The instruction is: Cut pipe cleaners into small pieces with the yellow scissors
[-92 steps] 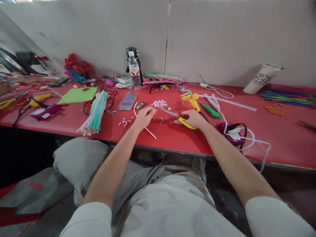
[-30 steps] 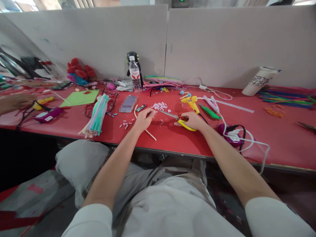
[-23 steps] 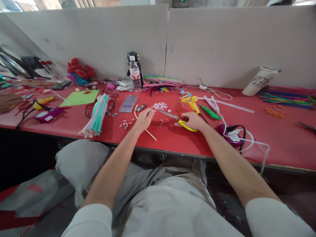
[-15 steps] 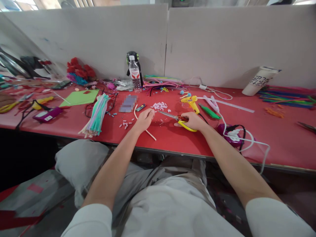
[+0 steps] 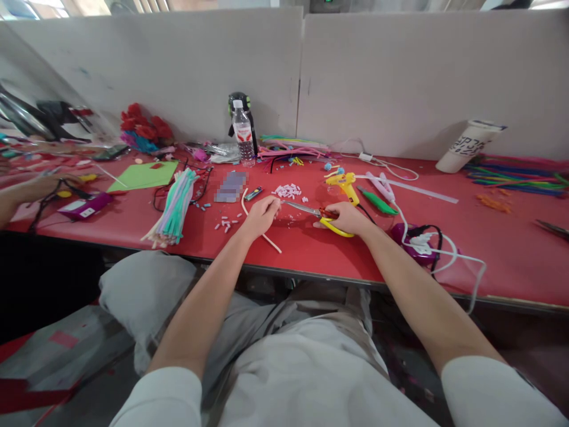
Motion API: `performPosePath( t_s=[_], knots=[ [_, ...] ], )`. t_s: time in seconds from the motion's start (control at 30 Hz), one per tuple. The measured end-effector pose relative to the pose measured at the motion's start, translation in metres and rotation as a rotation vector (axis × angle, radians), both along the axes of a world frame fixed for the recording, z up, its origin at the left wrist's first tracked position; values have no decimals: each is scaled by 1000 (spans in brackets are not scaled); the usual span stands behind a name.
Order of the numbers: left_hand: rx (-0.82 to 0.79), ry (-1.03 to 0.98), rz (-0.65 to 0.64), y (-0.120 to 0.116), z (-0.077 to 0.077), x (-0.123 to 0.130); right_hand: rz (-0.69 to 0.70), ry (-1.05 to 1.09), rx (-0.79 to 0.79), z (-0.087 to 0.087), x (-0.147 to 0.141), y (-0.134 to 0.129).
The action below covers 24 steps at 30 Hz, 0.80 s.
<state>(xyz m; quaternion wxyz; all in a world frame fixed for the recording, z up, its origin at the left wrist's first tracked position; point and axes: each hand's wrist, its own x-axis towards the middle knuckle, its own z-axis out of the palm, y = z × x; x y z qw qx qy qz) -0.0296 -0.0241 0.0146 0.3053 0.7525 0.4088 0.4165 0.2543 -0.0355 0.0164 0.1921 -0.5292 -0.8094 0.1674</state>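
Observation:
My right hand (image 5: 349,217) grips scissors (image 5: 329,223) with yellow and red handles. Their blades point left, and the tip is at the fingertips of my left hand (image 5: 262,214). That hand is closed in a pinch; what sits between the fingers is too small to make out. A cream pipe cleaner (image 5: 272,242) lies on the table and passes beneath my left hand. Just beyond the blades is a pile of short pale-pink pieces (image 5: 288,191). More small pieces (image 5: 226,224) are scattered left of my left hand.
A bundle of pastel pipe cleaners (image 5: 175,207) lies at left, near a purple power strip (image 5: 84,206) and a co-worker's hand (image 5: 47,185). A yellow glue gun (image 5: 347,185), green tool (image 5: 377,201) and another purple power strip (image 5: 415,244) with cords are at right. A water bottle (image 5: 242,133) stands behind.
A co-worker's hand and forearm have come in at the far left, over the yellow-handled things there. My own hands and the scissors have barely moved.

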Motion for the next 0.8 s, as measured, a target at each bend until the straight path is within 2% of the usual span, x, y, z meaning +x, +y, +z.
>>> performPosePath(
  t_s=[0.8],
  knots=[
    [-7,12,-8,-1,2,-1,-17,3,-28,3,-1,-2]
  ],
)
